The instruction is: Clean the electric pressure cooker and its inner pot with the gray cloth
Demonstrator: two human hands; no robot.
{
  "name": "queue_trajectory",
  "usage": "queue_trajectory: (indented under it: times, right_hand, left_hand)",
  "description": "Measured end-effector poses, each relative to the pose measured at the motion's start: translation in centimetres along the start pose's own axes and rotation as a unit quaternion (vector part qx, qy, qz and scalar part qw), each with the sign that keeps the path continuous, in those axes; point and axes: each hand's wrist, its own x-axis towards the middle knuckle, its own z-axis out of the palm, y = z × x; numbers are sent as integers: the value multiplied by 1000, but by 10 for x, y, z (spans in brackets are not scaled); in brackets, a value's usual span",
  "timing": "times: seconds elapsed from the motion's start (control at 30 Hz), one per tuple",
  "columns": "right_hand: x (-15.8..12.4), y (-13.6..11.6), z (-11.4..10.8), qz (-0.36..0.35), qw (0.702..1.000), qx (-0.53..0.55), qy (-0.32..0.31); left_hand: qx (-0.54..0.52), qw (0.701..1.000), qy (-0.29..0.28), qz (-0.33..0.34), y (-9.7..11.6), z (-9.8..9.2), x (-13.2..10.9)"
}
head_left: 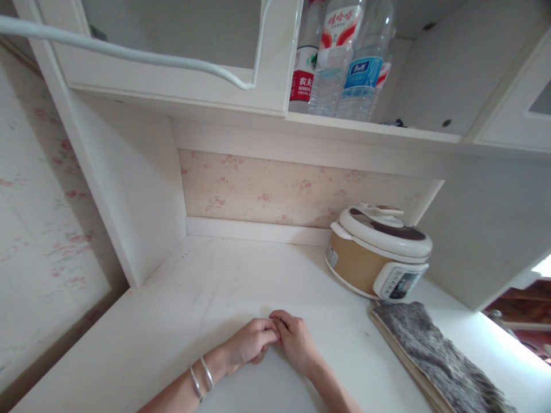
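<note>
My left hand (255,341) and my right hand (296,339) meet just above or on the white countertop (206,298), low in the middle of the view. The fingers of both are curled and pressed together at the tips. Whatever they may hold between them is hidden. Two silver bangles (201,378) circle my left wrist. To the right of my hands lies a folded grey furry cloth (426,344) with a beige edge. Behind the cloth stands a white and tan electric cooker (365,267), its lid on and its control panel facing front right.
Above the counter hangs a white cabinet (172,97) with an open compartment holding several plastic bottles (331,74). A white cable or rod (142,54) crosses in front of the cabinet door. Side panels (124,172) bound the counter, and floral wallpaper (262,189) covers the back.
</note>
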Motion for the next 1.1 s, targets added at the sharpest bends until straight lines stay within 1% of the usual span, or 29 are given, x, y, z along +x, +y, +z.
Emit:
queue_trajectory:
  times: [0.4, 0.6, 0.67, 0.73, 0.77, 0.8, 0.87, 0.9, 0.93, 1.0, 1.07, 1.1]
  right_hand:
    - [-1, -4, -1, -5, 1000, -9, -1]
    - [-2, -8, -3, -9, 1000, -5, 9]
    - [-1, -7, -4, -11, 1000, 5, 17]
    - [1, -4, -6, -7, 999, 15, 31]
    - [2, -3, -6, -3, 999, 17, 40]
    - [3, -1, -6, 1, 999, 15, 46]
    - [2, 1, -5, -7, 999, -13, 39]
    - [1, 0, -3, -20, 999, -39, 26]
    - [-1, 0, -2, -37, 997, -72, 8]
    - [-5, -4, 1, -69, 988, -134, -23]
    - [-10, -7, 2, -86, 981, -173, -37]
    - [-11, -8, 1, -91, 978, -181, -40]
  left_hand:
    - [-3, 1000, -6, 5, -2, -3, 0]
    - [-36, 999, -19, -24, -1, -6, 6]
    - [-18, 999, -26, -29, 3, -9, 12]
    - [43, 997, -38, -45, 14, -12, 20]
    - [90, 994, -45, -50, 24, -12, 25]
    - [155, 986, -44, -42, 35, -12, 31]
    - [301, 953, -16, 17, 63, -6, 47]
    - [387, 919, 19, 70, 79, 0, 57]
    - [422, 899, 43, 105, 93, 7, 68]
    - [454, 875, 64, 152, 119, 27, 92]
    - [481, 851, 78, 195, 138, 50, 116]
    - [499, 834, 88, 219, 145, 61, 127]
